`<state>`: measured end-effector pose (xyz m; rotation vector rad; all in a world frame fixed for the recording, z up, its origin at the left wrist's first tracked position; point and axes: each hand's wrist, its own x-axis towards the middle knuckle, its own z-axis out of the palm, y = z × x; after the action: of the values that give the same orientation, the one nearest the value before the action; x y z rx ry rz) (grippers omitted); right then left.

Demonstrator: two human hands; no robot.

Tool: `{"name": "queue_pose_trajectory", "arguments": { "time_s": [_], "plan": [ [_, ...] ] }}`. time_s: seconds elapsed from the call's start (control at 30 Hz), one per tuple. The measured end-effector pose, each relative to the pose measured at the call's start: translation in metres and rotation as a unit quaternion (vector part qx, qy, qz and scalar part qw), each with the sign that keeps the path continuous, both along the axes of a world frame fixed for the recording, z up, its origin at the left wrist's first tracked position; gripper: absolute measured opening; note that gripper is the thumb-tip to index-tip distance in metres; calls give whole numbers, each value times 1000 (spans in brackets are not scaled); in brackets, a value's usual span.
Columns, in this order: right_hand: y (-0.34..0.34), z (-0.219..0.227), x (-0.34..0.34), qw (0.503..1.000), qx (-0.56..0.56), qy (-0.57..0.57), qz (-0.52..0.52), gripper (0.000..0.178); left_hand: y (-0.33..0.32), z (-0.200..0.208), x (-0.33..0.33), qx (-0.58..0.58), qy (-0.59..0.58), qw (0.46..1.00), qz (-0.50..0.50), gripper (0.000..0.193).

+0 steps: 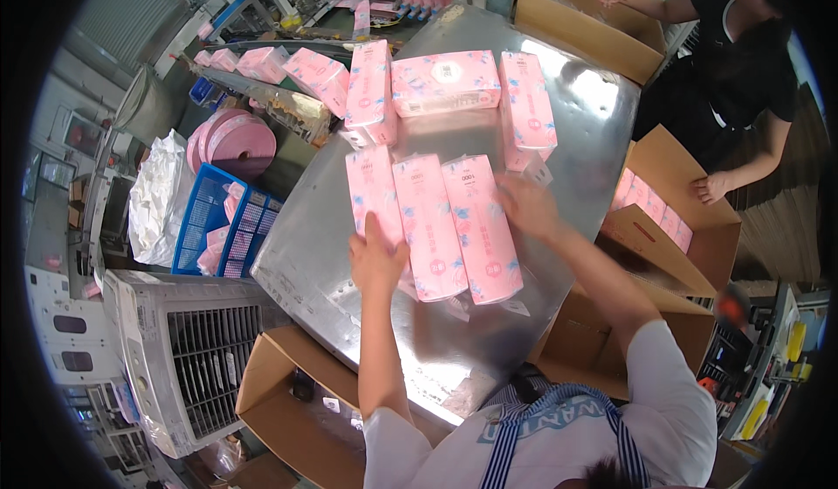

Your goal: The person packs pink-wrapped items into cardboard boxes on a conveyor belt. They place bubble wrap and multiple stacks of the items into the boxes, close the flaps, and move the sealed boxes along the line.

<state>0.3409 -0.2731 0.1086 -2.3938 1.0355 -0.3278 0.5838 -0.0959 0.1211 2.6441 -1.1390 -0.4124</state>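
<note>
Three long pink tissue packs with blue flower print lie side by side on the metal table in front of me. My left hand (377, 258) grips the near end of the left tissue pack (374, 183), one finger along its top and the thumb at its right side. This pack sits farther away than the middle tissue pack (429, 227) and the right tissue pack (483, 227). My right hand (526, 205) is at the right pack's outer side, fingers stretched out and slightly blurred, not wrapped round it. Whether its fingertips touch the pack is unclear.
More tissue packs (445, 83) stand behind on the metal table (323, 262), with others lined up on the conveyor at far left. A co-worker's hand (714, 188) rests on a carton (668, 144) holding packs. A blue crate (194, 227) and open cartons (271, 384) surround the table.
</note>
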Motion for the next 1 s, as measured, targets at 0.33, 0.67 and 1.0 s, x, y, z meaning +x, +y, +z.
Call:
{"name": "queue_pose_trajectory", "arguments": {
  "time_s": [0.33,0.67,1.0],
  "plan": [
    [-80,3,-24,970,-22,126,-207,98,-5,4,1,-63,-2,997,-54,100],
    [49,32,-117,954,212,53,-204,80,-10,10,-30,-22,64,988,-136,102],
    [70,11,-129,931,222,-46,-286,76,-159,-9,85,-139,-166,976,-26,30]
  ]
}}
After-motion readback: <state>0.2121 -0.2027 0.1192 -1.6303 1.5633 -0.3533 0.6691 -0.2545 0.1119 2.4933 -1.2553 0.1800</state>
